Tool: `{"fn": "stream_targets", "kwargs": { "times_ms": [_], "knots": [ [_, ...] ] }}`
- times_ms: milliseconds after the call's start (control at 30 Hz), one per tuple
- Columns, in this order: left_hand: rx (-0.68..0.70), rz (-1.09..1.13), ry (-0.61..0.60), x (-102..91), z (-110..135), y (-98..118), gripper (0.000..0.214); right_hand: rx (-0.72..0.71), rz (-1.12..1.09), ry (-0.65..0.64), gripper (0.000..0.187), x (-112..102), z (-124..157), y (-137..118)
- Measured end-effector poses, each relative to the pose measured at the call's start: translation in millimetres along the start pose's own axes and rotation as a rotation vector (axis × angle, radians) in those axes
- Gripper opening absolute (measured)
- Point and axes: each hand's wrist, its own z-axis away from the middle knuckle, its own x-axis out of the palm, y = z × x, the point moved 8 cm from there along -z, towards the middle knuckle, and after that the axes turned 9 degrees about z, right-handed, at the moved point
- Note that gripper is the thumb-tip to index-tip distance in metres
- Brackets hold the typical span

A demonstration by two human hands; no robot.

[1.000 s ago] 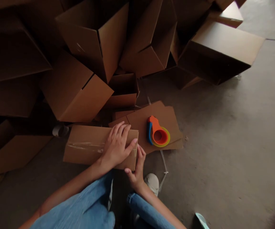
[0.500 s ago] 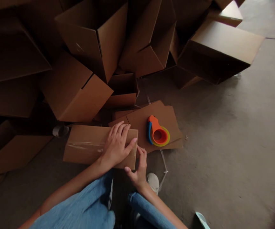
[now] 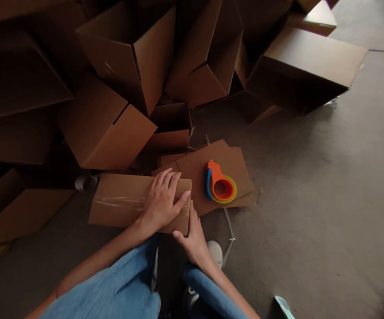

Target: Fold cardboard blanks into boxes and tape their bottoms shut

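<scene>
A closed cardboard box (image 3: pixel 119 201) lies in front of me, with a shiny strip of clear tape along its top. My left hand (image 3: pixel 163 199) rests flat on the right part of that top, fingers stretched and thumb reaching toward the right edge. Against the box's right end is my right hand (image 3: pixel 195 239), fingers extended along the end face and thumb apart at the near corner; part of its fingers is hidden. Just to the right, an orange and blue tape dispenser (image 3: pixel 213 175) with a yellow ring sits on a stack of flat cardboard (image 3: pixel 238 166).
Several open cardboard boxes (image 3: pixel 155 57) are piled across the back and left. One box (image 3: pixel 318 55) lies on its side at the right. A tape roll (image 3: pixel 84 183) sits left of my box. A thin strap (image 3: pixel 229 223) trails over the concrete floor (image 3: pixel 311 212).
My right hand has moved slightly up and closer to the box's right end, its fingers now straighter against that face. My left hand and the box stay nearly in place.
</scene>
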Motion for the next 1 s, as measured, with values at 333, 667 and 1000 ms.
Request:
{"fn": "stream_targets", "kwargs": {
  "times_ms": [333, 667, 1000],
  "knots": [
    [-0.004, 0.006, -0.012, 0.0, -1, -1, 0.051, 0.073, 0.047, -0.077, 0.131, -7, 0, -5],
    [-0.016, 0.021, -0.007, -0.9, -1, -2, 0.05, -0.136, 0.177, 0.092, 0.119, -26, 3, -29],
    [-0.005, 0.029, 0.0, -1.5, -2, -1, 0.051, -0.519, 0.551, 0.513, 0.1, -55, 25, -84]
  ]
}}
